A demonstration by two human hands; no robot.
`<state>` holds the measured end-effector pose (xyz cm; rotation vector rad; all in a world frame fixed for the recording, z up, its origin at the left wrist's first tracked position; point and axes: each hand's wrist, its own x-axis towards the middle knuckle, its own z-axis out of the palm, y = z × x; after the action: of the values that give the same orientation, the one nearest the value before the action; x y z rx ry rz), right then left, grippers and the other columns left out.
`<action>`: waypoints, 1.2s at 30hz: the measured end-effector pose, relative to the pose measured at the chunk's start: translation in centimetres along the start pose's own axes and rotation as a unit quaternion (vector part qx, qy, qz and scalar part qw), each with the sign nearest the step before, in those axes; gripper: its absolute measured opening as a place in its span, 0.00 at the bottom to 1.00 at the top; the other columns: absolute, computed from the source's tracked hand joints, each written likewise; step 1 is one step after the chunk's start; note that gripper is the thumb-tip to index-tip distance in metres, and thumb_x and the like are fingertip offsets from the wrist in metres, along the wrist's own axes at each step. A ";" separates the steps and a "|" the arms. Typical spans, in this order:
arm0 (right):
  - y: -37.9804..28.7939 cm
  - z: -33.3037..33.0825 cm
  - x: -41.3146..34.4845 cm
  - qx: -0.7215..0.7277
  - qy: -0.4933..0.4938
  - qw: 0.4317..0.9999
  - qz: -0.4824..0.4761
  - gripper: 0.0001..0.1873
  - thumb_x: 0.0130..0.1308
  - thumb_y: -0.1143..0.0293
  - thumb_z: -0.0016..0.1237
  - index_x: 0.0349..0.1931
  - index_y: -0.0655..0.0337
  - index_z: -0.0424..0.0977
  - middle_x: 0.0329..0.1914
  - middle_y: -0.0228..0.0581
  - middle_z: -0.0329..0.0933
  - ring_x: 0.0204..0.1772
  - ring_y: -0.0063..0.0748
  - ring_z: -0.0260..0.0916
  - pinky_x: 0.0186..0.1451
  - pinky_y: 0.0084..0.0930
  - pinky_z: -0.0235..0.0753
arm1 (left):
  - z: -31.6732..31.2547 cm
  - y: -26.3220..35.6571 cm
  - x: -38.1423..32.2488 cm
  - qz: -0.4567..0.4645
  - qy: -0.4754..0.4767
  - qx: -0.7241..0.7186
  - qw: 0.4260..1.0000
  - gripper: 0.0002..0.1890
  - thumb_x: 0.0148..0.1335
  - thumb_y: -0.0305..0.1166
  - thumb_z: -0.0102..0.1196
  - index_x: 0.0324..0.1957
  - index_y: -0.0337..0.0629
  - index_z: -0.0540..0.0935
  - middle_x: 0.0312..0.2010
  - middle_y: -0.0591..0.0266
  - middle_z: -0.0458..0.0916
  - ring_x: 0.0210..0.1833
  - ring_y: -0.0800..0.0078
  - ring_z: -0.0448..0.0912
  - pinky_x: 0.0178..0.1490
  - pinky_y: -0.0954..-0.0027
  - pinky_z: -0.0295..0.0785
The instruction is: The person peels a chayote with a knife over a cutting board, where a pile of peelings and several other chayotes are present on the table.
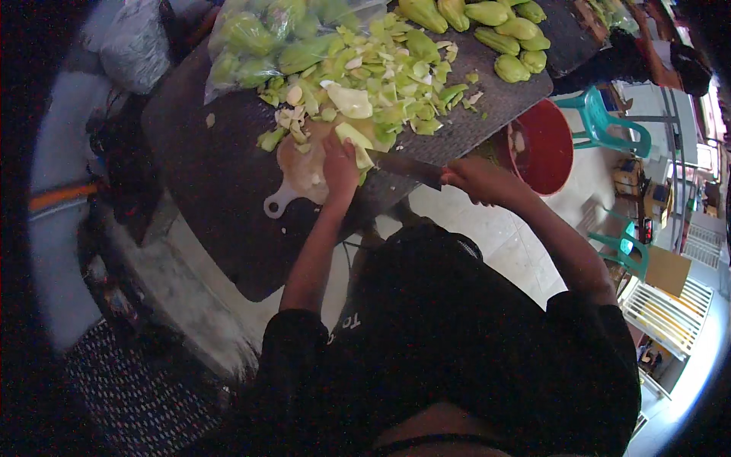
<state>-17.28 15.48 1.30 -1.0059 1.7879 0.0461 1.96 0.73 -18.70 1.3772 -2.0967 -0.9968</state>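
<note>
My left hand [341, 164] holds a pale green, partly peeled chayote [355, 143] over a round cutting board [301, 165] with a holed handle. In my right hand [480, 180] is the handle of a knife, and its broad blade [405, 167] reaches left to the chayote's lower side. Whether the edge touches the flesh cannot be told. Another peeled chayote piece [349, 101] lies just beyond, against a wide heap of green peelings [388, 74]. Whole chayotes [511, 68] are grouped at the table's far right, and a clear plastic bag [245, 45] holds more.
The dark table [205, 154] has its near right edge beside me. A red bin [542, 154] stands below that edge, with a green plastic chair [605, 123] behind it. A person [639, 63] is at the upper right. A grey plastic bag [134, 51] is at the upper left.
</note>
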 end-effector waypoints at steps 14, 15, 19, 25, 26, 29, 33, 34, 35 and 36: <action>-1.6 -1.0 0.8 -0.041 -0.015 0.999 -0.010 0.18 0.73 0.54 0.35 0.49 0.56 0.71 0.13 0.34 0.66 0.15 0.26 0.67 0.18 0.26 0.69 | 0.5 -0.8 -0.2 0.012 0.031 0.052 0.998 0.20 0.70 0.40 0.40 0.58 0.38 0.66 0.48 0.45 0.71 0.48 0.44 0.74 0.44 0.50 0.72; -1.6 -1.1 0.9 -0.050 -0.022 0.998 -0.005 0.18 0.73 0.54 0.35 0.49 0.56 0.71 0.13 0.34 0.66 0.15 0.26 0.68 0.18 0.27 0.69 | 0.5 -0.9 -0.1 0.023 0.037 0.044 0.998 0.20 0.70 0.40 0.40 0.58 0.38 0.67 0.48 0.45 0.71 0.48 0.44 0.74 0.44 0.50 0.71; -1.9 -1.7 1.1 -0.031 -0.058 0.998 0.016 0.18 0.73 0.53 0.34 0.50 0.55 0.70 0.12 0.35 0.66 0.15 0.27 0.69 0.16 0.27 0.69 | 0.9 -1.3 -0.1 0.050 0.057 0.029 0.997 0.20 0.70 0.39 0.40 0.59 0.39 0.67 0.48 0.45 0.71 0.47 0.45 0.74 0.44 0.50 0.71; -2.6 -2.3 1.4 -0.039 -0.079 0.996 0.016 0.17 0.73 0.53 0.34 0.48 0.53 0.70 0.13 0.35 0.66 0.14 0.28 0.69 0.16 0.27 0.69 | 1.3 -1.3 -0.2 0.052 0.071 0.030 0.996 0.19 0.70 0.37 0.39 0.58 0.40 0.67 0.49 0.46 0.72 0.47 0.44 0.75 0.44 0.51 0.71; -2.7 -2.5 1.7 -0.052 -0.082 0.995 0.024 0.17 0.73 0.53 0.34 0.48 0.53 0.70 0.13 0.35 0.66 0.14 0.28 0.69 0.16 0.27 0.69 | 1.4 -1.3 -0.3 0.049 0.071 0.032 0.996 0.19 0.70 0.37 0.39 0.58 0.40 0.67 0.48 0.46 0.72 0.46 0.44 0.75 0.44 0.51 0.71; -2.6 -3.2 2.3 -0.073 -0.091 0.993 0.035 0.17 0.73 0.52 0.35 0.48 0.53 0.70 0.14 0.35 0.67 0.15 0.28 0.68 0.17 0.27 0.70 | 1.4 -1.2 -0.1 0.064 0.070 0.015 0.995 0.19 0.70 0.36 0.39 0.58 0.39 0.67 0.47 0.45 0.73 0.45 0.44 0.75 0.43 0.51 0.71; -3.0 -3.9 2.8 -0.062 -0.093 0.994 0.022 0.17 0.73 0.53 0.35 0.47 0.53 0.71 0.14 0.35 0.67 0.15 0.27 0.68 0.17 0.27 0.69 | 2.0 -2.3 0.0 0.081 0.096 0.047 0.991 0.19 0.70 0.36 0.39 0.58 0.37 0.67 0.45 0.44 0.73 0.43 0.44 0.76 0.43 0.51 0.71; -2.8 -4.0 2.9 -0.056 -0.087 0.994 0.027 0.16 0.73 0.54 0.35 0.47 0.54 0.71 0.14 0.35 0.67 0.15 0.27 0.68 0.17 0.27 0.69 | 1.9 -1.9 -0.1 0.080 0.096 0.034 0.992 0.19 0.70 0.36 0.40 0.58 0.37 0.67 0.45 0.44 0.73 0.43 0.44 0.76 0.42 0.51 0.71; -2.5 -3.9 3.0 -0.046 -0.082 0.995 0.014 0.16 0.72 0.54 0.36 0.46 0.54 0.72 0.14 0.35 0.67 0.15 0.27 0.67 0.17 0.27 0.69 | 1.8 -1.5 -0.1 0.079 0.096 0.020 0.992 0.19 0.70 0.36 0.40 0.58 0.36 0.67 0.45 0.43 0.74 0.43 0.44 0.76 0.42 0.51 0.71; -2.2 -3.8 3.1 -0.038 -0.079 0.996 0.000 0.16 0.72 0.55 0.37 0.46 0.55 0.72 0.15 0.35 0.68 0.15 0.27 0.67 0.17 0.27 0.68 | 1.8 -1.5 -0.2 0.080 0.102 0.025 0.991 0.19 0.70 0.35 0.40 0.58 0.36 0.67 0.45 0.44 0.74 0.43 0.44 0.76 0.42 0.51 0.71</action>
<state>-19.12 10.43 1.53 -1.0280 1.6509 0.1895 1.64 1.11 -21.02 1.2535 -2.0524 -0.7118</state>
